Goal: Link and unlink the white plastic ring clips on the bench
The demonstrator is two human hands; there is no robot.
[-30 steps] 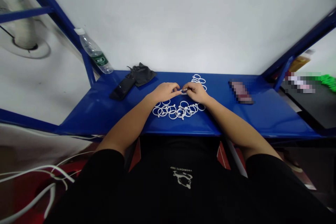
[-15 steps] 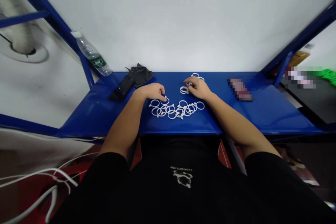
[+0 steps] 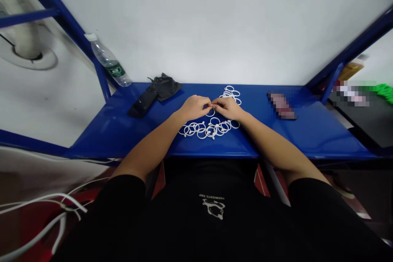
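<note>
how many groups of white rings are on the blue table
2: a near pile of white rings below both hands, and a far pile beyond the right hand. Hands may hide more.

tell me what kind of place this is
Probably a small assembly or hand-work station, not a home desk: a blue metal bench with a blue steel frame against a bare wall, and batches of white plastic rings that both hands are working on.

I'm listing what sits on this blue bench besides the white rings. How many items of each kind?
Water bottle: 1
Black phone: 1
Black cloth: 1
Blurred flat item: 1
Total: 4
</note>
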